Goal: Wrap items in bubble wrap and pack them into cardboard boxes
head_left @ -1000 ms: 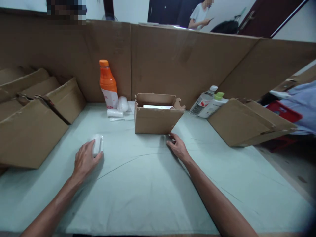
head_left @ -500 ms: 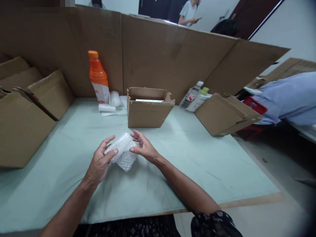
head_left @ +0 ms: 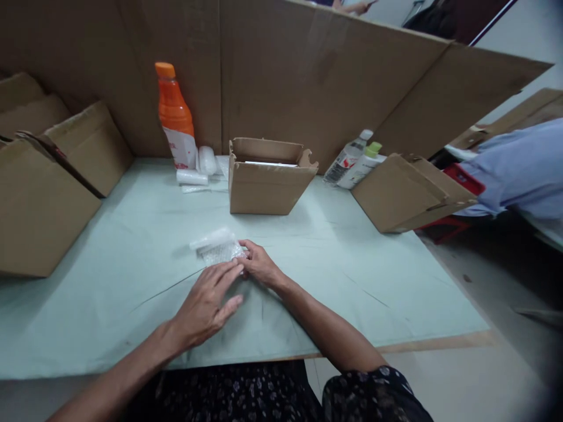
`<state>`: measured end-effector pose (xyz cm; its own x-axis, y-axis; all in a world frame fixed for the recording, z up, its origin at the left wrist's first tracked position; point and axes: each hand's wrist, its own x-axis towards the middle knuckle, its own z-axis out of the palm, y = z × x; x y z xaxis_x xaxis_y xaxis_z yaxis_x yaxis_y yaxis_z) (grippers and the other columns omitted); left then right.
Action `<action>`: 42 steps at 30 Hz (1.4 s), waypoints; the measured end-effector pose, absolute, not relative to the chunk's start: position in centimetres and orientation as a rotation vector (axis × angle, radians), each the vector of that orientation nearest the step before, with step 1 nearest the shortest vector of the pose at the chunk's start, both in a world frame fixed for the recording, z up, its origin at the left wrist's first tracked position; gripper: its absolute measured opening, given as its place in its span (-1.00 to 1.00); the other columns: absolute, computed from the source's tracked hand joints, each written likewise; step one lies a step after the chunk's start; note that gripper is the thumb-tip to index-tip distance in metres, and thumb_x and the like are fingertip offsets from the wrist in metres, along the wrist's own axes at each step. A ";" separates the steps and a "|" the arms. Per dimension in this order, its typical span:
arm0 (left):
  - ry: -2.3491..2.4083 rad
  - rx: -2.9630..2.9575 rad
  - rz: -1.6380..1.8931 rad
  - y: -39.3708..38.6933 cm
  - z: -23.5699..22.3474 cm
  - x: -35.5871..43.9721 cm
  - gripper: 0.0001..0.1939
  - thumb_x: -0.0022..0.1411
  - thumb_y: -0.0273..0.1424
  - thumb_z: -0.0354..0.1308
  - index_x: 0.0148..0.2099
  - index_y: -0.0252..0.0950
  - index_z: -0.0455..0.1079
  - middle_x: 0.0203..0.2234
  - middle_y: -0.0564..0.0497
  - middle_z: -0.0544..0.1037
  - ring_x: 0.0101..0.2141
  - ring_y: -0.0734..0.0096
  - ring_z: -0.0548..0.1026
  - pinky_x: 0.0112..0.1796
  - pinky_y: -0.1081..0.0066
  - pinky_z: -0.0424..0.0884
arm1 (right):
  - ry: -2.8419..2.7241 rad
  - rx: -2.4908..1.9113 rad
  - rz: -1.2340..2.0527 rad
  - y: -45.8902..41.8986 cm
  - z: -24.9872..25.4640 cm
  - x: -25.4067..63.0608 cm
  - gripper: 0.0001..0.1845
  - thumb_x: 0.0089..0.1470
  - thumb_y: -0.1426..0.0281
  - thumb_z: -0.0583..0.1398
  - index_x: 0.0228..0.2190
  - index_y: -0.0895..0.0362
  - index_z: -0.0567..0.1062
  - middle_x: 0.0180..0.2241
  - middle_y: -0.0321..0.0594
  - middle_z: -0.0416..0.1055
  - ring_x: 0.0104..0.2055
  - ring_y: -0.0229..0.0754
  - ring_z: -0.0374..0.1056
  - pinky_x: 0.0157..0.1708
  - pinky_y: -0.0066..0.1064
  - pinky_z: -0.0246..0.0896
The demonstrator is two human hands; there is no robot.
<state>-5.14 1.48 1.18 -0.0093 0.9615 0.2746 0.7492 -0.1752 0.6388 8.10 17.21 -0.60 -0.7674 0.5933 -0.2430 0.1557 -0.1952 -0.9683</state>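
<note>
A small piece of bubble wrap (head_left: pixel 214 247) lies on the pale green table cover (head_left: pixel 132 246), partly rolled at its far edge. My left hand (head_left: pixel 206 305) lies flat and open on the cover, its fingertips on the wrap's near edge. My right hand (head_left: pixel 260 265) rests at the wrap's right edge with its fingers curled against it. An open brown cardboard box (head_left: pixel 268 176) stands just beyond, with something white inside.
An orange bottle (head_left: pixel 175 117) and small white rolls (head_left: pixel 197 170) stand at the back. Cardboard boxes (head_left: pixel 44 176) line the left; a flat box (head_left: pixel 409 190) and two bottles (head_left: pixel 354 164) lie right. A cardboard wall (head_left: pixel 308 76) closes the back. A person's blue sleeve (head_left: pixel 519 170) shows far right.
My left hand took the white bundle from the table, both hands held the bubble wrap up, and now it lies on the cover under my fingertips. The view tilted down.
</note>
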 end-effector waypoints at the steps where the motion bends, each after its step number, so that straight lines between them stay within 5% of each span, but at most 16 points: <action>1: 1.797 1.940 0.914 2.1 0.6 -5.2 -0.47 0.40 -0.18 -0.01 0.34 -0.21 0.28 0.24 -0.20 0.42 0.23 0.07 0.37 0.22 0.02 0.32 | -1.794 -0.873 2.047 17.1 -0.6 8.3 -0.41 -0.06 0.16 0.37 -0.01 0.10 0.41 -0.49 -0.41 0.38 -0.58 -0.35 0.21 -0.61 -0.50 0.18; 8: 2.209 1.893 0.663 8.5 -1.5 -11.9 -0.61 0.31 -0.17 0.03 0.08 -0.14 0.48 0.22 -0.15 0.43 0.30 -0.04 0.24 0.26 -0.06 0.14 | -1.881 -0.917 2.063 16.6 -0.3 10.8 -0.41 -0.05 0.28 0.35 0.03 0.10 0.38 -0.50 -0.43 0.29 -0.57 -0.34 0.20 -0.69 -0.53 0.17; 14: 2.524 1.674 0.734 10.1 -0.4 -16.1 -0.61 0.24 -0.27 0.05 0.05 -0.31 0.46 0.15 -0.40 0.42 0.27 -0.36 0.22 0.19 -0.34 0.10 | -1.790 -0.985 2.051 16.1 -0.1 11.2 -0.40 -0.04 0.30 0.33 0.05 0.13 0.38 -0.49 -0.42 0.29 -0.54 -0.35 0.20 -0.65 -0.52 0.25; 20: 2.009 2.161 0.804 2.1 -0.9 -11.4 -0.31 0.06 -0.50 0.05 0.29 -0.19 0.30 0.35 -0.14 0.27 0.35 -0.02 0.18 0.29 -0.02 0.17 | -1.667 -0.933 2.128 16.0 -0.3 11.5 -0.30 -0.07 0.23 0.39 0.09 0.12 0.36 -0.44 -0.37 0.37 -0.53 -0.34 0.24 -0.61 -0.50 0.25; 23: 1.866 2.297 0.788 -1.2 -1.2 -8.4 -0.18 0.07 -0.54 0.07 0.40 -0.19 0.15 0.39 -0.15 0.22 0.37 0.00 0.16 0.28 -0.02 0.20 | -1.558 -0.863 2.230 15.4 -0.1 11.4 -0.27 -0.10 0.15 0.42 0.07 0.13 0.38 -0.42 -0.32 0.43 -0.49 -0.31 0.29 -0.59 -0.50 0.27; 28: 1.944 2.088 1.184 -2.1 -1.6 -5.8 -0.63 0.26 -0.54 0.05 0.07 -0.21 0.47 -0.09 -0.07 0.65 -0.03 0.22 0.59 0.01 0.19 0.50 | -1.526 -0.832 2.374 12.5 1.3 12.7 -0.20 -0.09 0.06 0.43 0.10 0.17 0.37 -0.40 -0.27 0.47 -0.45 -0.25 0.36 -0.57 -0.47 0.28; 33: 2.008 1.506 1.235 -2.7 -0.4 -5.5 -0.81 0.32 -0.34 0.11 -0.11 -0.22 0.53 -0.26 0.00 0.68 -0.27 0.31 0.64 -0.32 0.39 0.55 | -1.750 -0.977 2.206 11.6 3.2 16.4 -0.35 0.19 0.05 0.23 0.16 0.17 0.34 -0.41 -0.25 0.54 -0.50 -0.29 0.32 -0.46 -0.42 0.22; 38: 1.822 1.739 1.223 -3.9 -0.2 -5.1 -0.75 0.21 -0.53 0.04 -0.21 -0.20 0.52 -0.28 0.02 0.66 -0.22 0.31 0.62 -0.18 0.31 0.54 | -1.881 -0.929 1.882 13.8 4.1 16.5 -0.64 0.18 0.18 0.26 -0.08 0.15 0.52 -0.42 -0.26 0.51 -0.35 -0.26 0.40 -0.35 -0.42 0.25; 42: 1.740 1.930 1.237 -4.8 -1.1 -4.5 -0.72 0.18 -0.62 0.02 -0.20 -0.19 0.48 -0.26 0.04 0.67 -0.13 0.32 0.60 -0.10 0.30 0.51 | -1.956 -0.674 2.217 15.4 3.7 11.2 -0.65 0.12 0.23 0.32 -0.10 0.15 0.53 -0.11 -0.12 0.55 -0.20 -0.23 0.48 -0.33 -0.45 0.34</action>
<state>-4.51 -4.81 -1.06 -0.0815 0.9089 0.4090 0.6852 -0.2469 0.6852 11.22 15.39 3.67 -0.8955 0.3655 -0.2538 0.2064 -0.1641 -0.9646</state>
